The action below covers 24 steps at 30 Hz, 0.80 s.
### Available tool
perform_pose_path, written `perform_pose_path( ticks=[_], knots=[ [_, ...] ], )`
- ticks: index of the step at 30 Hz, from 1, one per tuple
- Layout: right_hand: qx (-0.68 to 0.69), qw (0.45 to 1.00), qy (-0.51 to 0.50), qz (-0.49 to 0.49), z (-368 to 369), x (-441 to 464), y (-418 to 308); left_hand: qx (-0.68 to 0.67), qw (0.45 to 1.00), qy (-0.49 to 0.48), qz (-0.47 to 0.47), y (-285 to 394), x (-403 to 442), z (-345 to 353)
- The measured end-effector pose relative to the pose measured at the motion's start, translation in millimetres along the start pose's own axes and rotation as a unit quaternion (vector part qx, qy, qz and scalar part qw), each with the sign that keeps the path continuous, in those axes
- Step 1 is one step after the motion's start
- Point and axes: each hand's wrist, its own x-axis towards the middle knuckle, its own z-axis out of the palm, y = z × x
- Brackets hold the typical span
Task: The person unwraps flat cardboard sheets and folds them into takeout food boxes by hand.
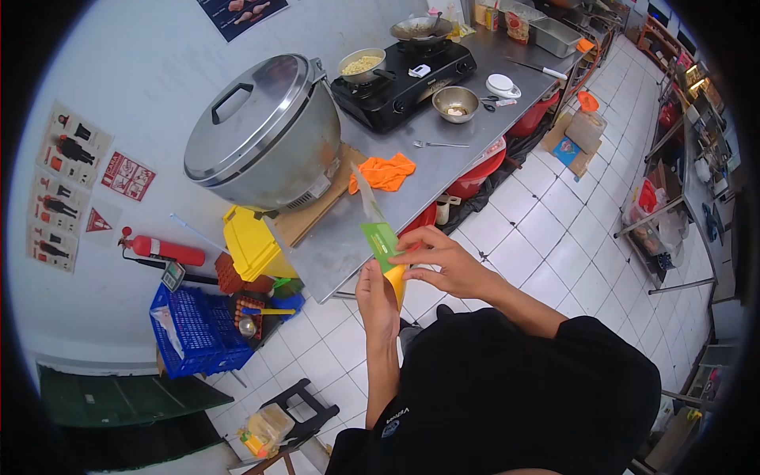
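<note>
A green and yellow packet (pixel 380 241) is held up in front of my body, just off the near end of the steel table (pixel 328 265). My left hand (pixel 377 299) is closed around its lower yellow part. The fingers of my right hand (pixel 445 263) pinch its edge from the other side. A pale, see-through strip rises from the packet's upper end; I cannot tell whether it is part of it. Behind the packet an orange cloth (pixel 383 172) lies crumpled on the table, with a fork (pixel 440 145) farther along.
A large rice cooker (pixel 257 131) stands on cardboard. Beyond it, a double gas stove (pixel 404 87) carries a pan of noodles (pixel 362 65) and a wok (pixel 419 30). A metal bowl (pixel 455 104), white scale (pixel 503 86) and knife (pixel 538 70) lie nearby. Blue crates (pixel 190 328) and a black stool (pixel 305 412) stand on the floor.
</note>
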Motion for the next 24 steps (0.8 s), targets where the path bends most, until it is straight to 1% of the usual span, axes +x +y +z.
perform_pose_path(
  ticks=[2,3,6,9,11,12,14,15,17,18,20,21,23,24],
  knots=[
    [0.020,0.999,0.021,0.027,-1.8,1.2,-1.1,0.107,0.992,-0.062,0.016,-0.8,-9.3,-2.8],
    [0.012,0.999,0.015,0.031,-3.9,2.7,0.5,0.160,0.982,-0.093,0.025,-0.8,-12.3,-4.1],
    [0.001,0.999,0.001,0.035,-7.7,6.0,0.5,0.235,0.967,-0.082,0.063,-10.2,-11.8,-8.5],
    [0.024,0.999,-0.002,0.029,-10.9,8.5,-10.4,0.244,0.965,-0.049,0.079,-8.0,-17.4,-7.6],
    [0.062,0.998,0.001,0.028,-9.4,5.8,-11.6,0.279,0.951,-0.058,0.120,-4.5,-19.5,-5.7],
    [0.052,0.998,0.008,0.022,-8.2,5.0,-11.7,0.297,0.942,-0.064,0.140,-3.8,-19.9,-5.2],
    [0.032,0.999,0.025,0.011,-4.9,3.2,-10.8,0.289,0.950,-0.050,0.106,-5.2,-20.4,-5.4],
    [0.000,0.999,0.042,-0.010,-2.4,2.4,-9.3,0.286,0.953,-0.042,0.090,-5.7,-20.1,-5.9],
    [-0.064,0.994,0.076,-0.051,4.2,0.5,-5.7,0.205,0.971,-0.024,0.121,-21.6,-16.1,-8.8],
    [-0.072,0.993,0.085,-0.050,6.3,-0.3,-5.0,0.163,0.977,-0.016,0.137,-24.3,-14.5,-3.0],
    [-0.089,0.989,0.103,-0.049,8.7,0.3,-3.2,0.144,0.981,0.009,0.128,-22.7,-13.5,7.6],
    [-0.073,0.988,0.124,-0.049,9.7,0.3,-1.5,0.135,0.983,0.022,0.122,-20.4,-13.2,13.6],
    [-0.038,0.985,0.159,-0.047,13.7,-1.5,0.0,0.164,0.977,0.018,0.134,-19.1,-12.8,15.4],
    [0.001,0.980,0.198,-0.006,19.7,-0.7,-2.7,0.179,0.973,0.015,0.141,-17.7,-12.0,15.1]
  ],
)
